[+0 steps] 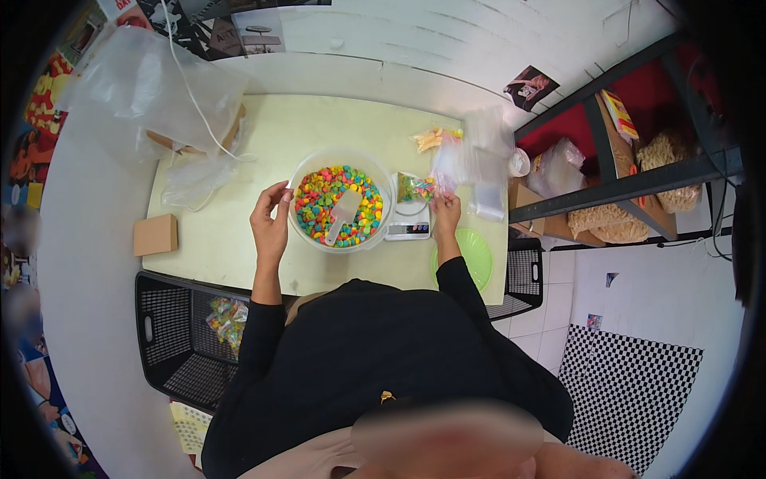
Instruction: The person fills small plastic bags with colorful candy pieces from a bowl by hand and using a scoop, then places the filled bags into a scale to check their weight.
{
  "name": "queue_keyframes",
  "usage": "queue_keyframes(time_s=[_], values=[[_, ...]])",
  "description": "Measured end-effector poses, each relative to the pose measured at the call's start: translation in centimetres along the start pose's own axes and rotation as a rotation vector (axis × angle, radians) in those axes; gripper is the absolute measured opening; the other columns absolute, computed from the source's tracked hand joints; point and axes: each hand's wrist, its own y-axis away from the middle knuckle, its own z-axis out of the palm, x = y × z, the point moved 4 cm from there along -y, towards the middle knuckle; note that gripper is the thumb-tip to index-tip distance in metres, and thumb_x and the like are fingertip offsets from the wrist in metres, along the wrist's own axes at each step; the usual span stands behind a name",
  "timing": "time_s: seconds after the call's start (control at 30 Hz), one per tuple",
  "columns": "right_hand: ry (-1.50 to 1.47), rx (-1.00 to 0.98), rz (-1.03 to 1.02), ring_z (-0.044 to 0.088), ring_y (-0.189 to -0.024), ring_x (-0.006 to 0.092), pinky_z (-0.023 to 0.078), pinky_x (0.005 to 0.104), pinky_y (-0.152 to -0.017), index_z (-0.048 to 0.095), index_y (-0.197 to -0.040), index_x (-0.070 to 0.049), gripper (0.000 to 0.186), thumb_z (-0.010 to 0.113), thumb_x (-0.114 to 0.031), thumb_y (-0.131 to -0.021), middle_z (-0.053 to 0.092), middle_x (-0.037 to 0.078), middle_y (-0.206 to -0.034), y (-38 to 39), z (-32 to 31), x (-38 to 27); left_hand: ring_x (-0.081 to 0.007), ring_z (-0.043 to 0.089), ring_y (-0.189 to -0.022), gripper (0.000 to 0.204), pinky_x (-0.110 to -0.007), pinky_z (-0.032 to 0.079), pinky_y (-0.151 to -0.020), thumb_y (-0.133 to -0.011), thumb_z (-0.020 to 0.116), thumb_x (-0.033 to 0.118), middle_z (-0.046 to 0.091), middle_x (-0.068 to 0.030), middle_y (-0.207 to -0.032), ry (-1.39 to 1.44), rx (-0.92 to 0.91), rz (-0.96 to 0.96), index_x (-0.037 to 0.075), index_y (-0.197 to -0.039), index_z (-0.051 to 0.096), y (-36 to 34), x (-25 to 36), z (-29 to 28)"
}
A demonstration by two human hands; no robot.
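A clear round tub (388, 199) full of small colourful candies (319, 203) stands on the table in front of me. A translucent scoop (346, 209) lies on top of the candies. My left hand (271, 215) is beside the tub's left rim, its fingers bent and apart with nothing in them; I cannot tell if the fingertips touch the rim. To the right of the tub, a small clear bag of candies (412, 188) rests on a white digital scale (408, 230). My right hand (447, 211) pinches the bag's right end between thumb and fingers.
Empty plastic bags (487, 160) lie at the table's right, near a green plate (471, 259). A brown box (155, 235) sits on the left edge. Filled candy bags (227, 319) lie in a black crate (175, 335) below. A dark shelf (622, 188) stands right.
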Motion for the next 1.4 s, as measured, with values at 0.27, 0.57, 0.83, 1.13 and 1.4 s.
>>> queue_keyframes(time_s=[0.27,0.57,0.83,1.13,1.4], values=[[0.075,0.015,0.124,0.062,-0.100,0.0205,0.053,0.0344,-0.086,0.039,-0.127,-0.004,0.046,0.067,-0.024,-0.097,0.061,0.014,-0.112,0.3,-1.9,0.5,-0.0155,0.067,-0.096,0.025,-0.030,0.051,-0.089,-0.097,0.064,0.011,0.071,-0.0097,-0.100,-0.001,0.015,-0.031,-0.002,-0.119,0.065,0.1,-1.3,-0.8],[0.009,0.031,0.154,0.063,-0.101,0.0215,0.054,0.0330,-0.084,0.040,-0.128,-0.003,0.046,0.066,-0.025,-0.097,0.063,0.016,-0.114,0.4,-2.4,1.1,-0.0153,0.067,-0.095,0.024,-0.029,0.051,-0.088,-0.097,0.064,0.010,0.071,-0.0096,-0.099,-0.004,0.021,-0.034,-0.002,-0.119,0.065,0.1,-1.1,-0.4],[0.159,-0.077,-0.024,0.063,-0.082,0.0162,0.053,0.0281,-0.076,0.050,-0.122,0.000,0.035,0.068,-0.005,-0.092,0.065,0.010,-0.097,-0.2,-0.8,-1.7,-0.0143,0.066,-0.094,0.021,-0.030,0.052,-0.087,-0.097,0.063,0.007,0.072,-0.0093,-0.099,-0.074,0.017,0.010,-0.001,-0.116,0.067,-0.2,0.0,0.1],[0.573,-0.274,-0.576,0.069,-0.078,0.0195,0.054,0.0320,-0.074,0.064,-0.114,-0.002,0.026,0.068,-0.002,-0.088,0.072,0.012,-0.088,7.7,5.4,-22.3,-0.0226,0.067,-0.099,0.026,-0.032,0.052,-0.088,-0.091,0.066,0.005,0.068,-0.0126,-0.106,-0.076,-0.208,0.260,0.000,-0.117,0.066,-0.6,6.2,5.3],[0.268,-0.642,-0.581,0.068,-0.081,0.0131,0.054,0.0276,-0.075,0.066,-0.111,0.000,0.025,0.073,-0.002,-0.087,0.073,0.010,-0.090,14.1,9.6,-27.1,-0.0185,0.066,-0.100,0.032,-0.031,0.052,-0.088,-0.085,0.078,0.013,0.069,-0.0103,-0.110,0.170,-0.537,0.205,0.002,-0.114,0.069,-1.2,12.4,10.6]])
